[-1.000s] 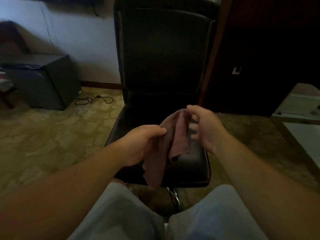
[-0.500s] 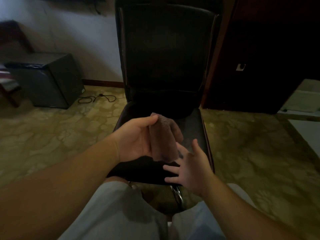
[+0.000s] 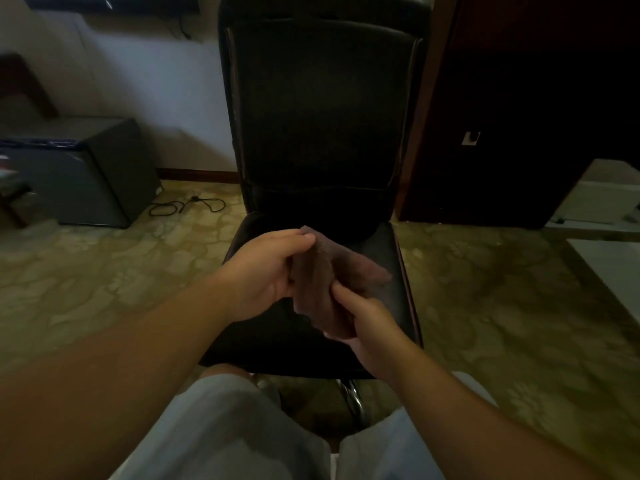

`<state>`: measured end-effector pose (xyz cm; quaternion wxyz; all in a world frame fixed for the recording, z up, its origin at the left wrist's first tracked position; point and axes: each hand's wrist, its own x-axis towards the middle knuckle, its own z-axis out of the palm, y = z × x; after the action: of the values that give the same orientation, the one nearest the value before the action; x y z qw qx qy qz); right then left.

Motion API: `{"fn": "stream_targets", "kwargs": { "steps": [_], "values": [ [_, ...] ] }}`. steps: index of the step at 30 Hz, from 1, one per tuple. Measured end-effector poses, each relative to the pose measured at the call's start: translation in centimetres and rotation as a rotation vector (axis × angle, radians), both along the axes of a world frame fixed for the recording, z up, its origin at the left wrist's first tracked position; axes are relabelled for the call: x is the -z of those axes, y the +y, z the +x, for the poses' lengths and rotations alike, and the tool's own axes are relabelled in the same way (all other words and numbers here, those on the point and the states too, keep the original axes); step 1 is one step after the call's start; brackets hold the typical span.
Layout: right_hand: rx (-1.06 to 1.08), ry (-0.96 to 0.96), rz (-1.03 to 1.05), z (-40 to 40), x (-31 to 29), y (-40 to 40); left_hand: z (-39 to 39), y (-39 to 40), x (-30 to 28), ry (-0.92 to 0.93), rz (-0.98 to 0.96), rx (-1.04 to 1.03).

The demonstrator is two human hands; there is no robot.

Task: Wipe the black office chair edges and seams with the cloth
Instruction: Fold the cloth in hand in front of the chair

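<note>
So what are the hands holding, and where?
The cloth: left hand grips its upper end, right hand pinches its lower part.

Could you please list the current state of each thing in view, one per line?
cloth: bunched, held above the seat by both hands
left hand: grips the cloth's upper part
right hand: pinches the cloth's lower part
black office chair: upright, unoccupied, not touched by the cloth
cable: loose on the floor
</note>
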<state>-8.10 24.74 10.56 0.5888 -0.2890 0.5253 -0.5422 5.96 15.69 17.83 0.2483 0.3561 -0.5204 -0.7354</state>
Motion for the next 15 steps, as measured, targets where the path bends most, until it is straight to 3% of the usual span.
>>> {"fn": "stream_targets", "kwargs": {
  "steps": [5, 11, 15],
  "values": [
    [0.074, -0.181, -0.087, -0.7, -1.4, -0.7, -0.3, 0.6, 0.0, 0.055, 0.074, -0.031],
    [0.195, 0.036, -0.079, -2.2, -3.5, -1.0, -0.1, -0.1, 0.2, -0.056, 0.020, -0.108],
    [0.244, 0.070, -0.103, -3.1, -5.0, -1.1, 0.0, -0.3, 0.0, -0.057, 0.000, -0.168]
  ]
}}
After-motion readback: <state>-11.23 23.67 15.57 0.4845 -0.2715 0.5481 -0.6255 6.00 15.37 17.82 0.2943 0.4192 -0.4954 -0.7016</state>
